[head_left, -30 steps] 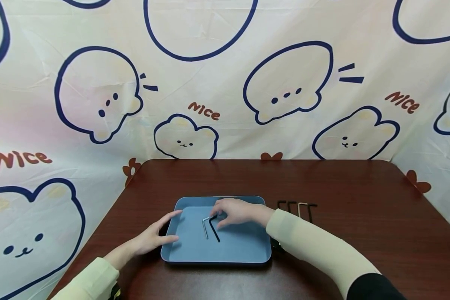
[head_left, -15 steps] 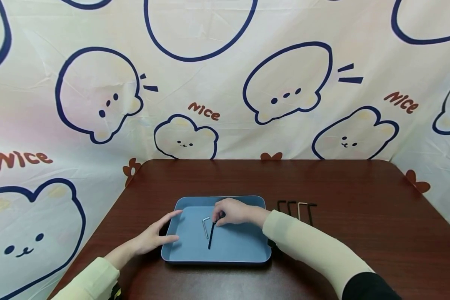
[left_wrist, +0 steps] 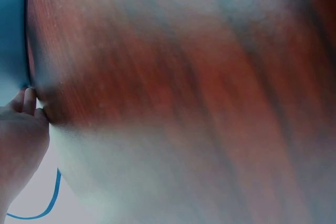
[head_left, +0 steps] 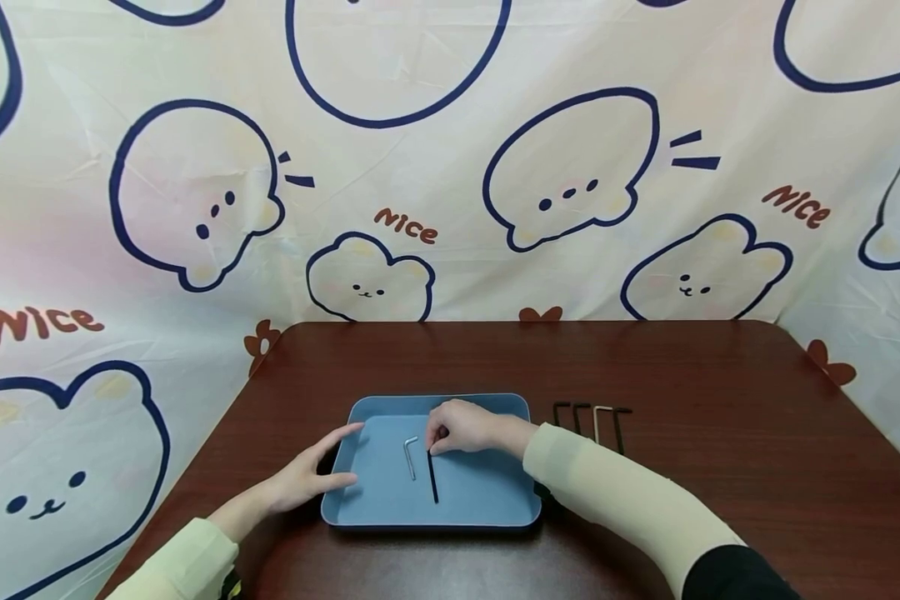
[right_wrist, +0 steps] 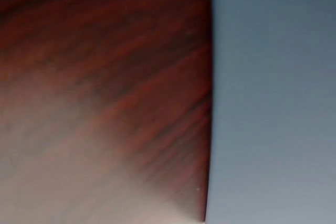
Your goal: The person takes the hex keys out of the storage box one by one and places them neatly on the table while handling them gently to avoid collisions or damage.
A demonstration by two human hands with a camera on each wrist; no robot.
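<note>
In the head view, a blue tray (head_left: 487, 500) stands on the table. My right hand (head_left: 463, 427) is over it, pinching a black hex key (head_left: 432, 479) near its upper end; the fingers hide the bent part. A smaller silver hex key (head_left: 409, 460) lies in the tray just left of it. My left hand (head_left: 300, 475) rests at the tray's left edge, its thumb and forefinger spread and reaching over the rim. The left wrist view catches that left hand (left_wrist: 23, 140) only at its margin, beside the tray (left_wrist: 13, 30). The right wrist view shows no hand.
To the right of the tray, several hex keys lie in a row on the brown table (head_left: 690, 375), among them a black one (head_left: 619, 432) and a light-coloured one (head_left: 597, 423). A patterned cloth (head_left: 450, 167) hangs behind and beside the table.
My right fingers have taken hold of the black hex key. Its long arm has swung from slanting beside the silver one to nearly straight, slightly farther right. My left hand has stayed put.
</note>
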